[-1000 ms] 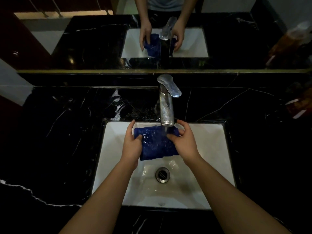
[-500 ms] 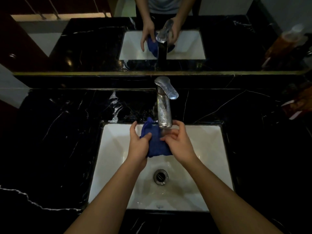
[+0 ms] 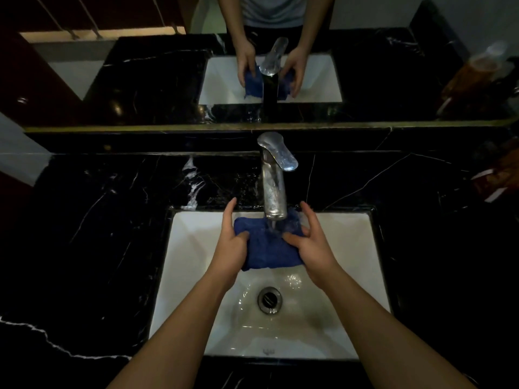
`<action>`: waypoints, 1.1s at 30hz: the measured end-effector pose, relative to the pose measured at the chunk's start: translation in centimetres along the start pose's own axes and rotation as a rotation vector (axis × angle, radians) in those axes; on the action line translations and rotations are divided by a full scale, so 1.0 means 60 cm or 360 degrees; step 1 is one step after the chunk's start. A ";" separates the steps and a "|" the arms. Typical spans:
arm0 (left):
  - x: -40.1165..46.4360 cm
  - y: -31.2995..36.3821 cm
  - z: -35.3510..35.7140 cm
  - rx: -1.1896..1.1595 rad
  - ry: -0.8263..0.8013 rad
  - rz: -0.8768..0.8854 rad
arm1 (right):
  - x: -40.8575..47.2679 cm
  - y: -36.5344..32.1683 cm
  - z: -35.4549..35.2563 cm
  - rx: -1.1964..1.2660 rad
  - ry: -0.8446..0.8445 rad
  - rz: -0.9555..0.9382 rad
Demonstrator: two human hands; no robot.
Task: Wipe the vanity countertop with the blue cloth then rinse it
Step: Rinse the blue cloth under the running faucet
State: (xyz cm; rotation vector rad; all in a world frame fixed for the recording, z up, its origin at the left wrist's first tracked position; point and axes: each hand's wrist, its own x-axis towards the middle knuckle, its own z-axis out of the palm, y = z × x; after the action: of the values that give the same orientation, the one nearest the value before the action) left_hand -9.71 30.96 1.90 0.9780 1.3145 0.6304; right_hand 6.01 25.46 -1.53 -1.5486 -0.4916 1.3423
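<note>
The blue cloth point(image 3: 268, 248) is stretched out over the white sink basin point(image 3: 191, 265), right under the spout of the chrome faucet point(image 3: 273, 181). Water runs from the spout onto the cloth. My left hand point(image 3: 231, 245) grips the cloth's left side with the thumb on top. My right hand point(image 3: 310, 247) grips its right side. The black marble countertop point(image 3: 92, 242) surrounds the basin on both sides.
The drain point(image 3: 269, 299) lies below the cloth, with water pooling around it. A mirror point(image 3: 168, 74) behind the counter reflects my hands and the sink. Bottles or packets point(image 3: 494, 181) sit at the far right of the counter.
Half a second ago the cloth was bunched small between my hands; now both hands have drawn apart and spread it wide under the running water.
</note>
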 end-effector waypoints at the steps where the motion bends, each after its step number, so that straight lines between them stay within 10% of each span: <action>1: -0.001 -0.001 0.001 0.0033 -0.0017 0.0052 | -0.001 -0.004 -0.001 -0.0091 -0.0019 -0.0068; 14: 0.006 -0.011 0.026 0.0002 0.0021 -0.0016 | -0.005 -0.038 -0.008 -0.0573 -0.0241 -0.0283; 33: 0.021 -0.041 0.050 -0.0210 -0.0030 -0.0109 | -0.013 0.004 -0.036 -0.0523 0.0120 -0.0353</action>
State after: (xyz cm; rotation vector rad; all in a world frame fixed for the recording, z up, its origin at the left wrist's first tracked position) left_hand -6.88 30.16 -0.93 0.8263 1.2679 0.6453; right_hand 7.66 23.87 -1.56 -1.7439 -0.8433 1.0659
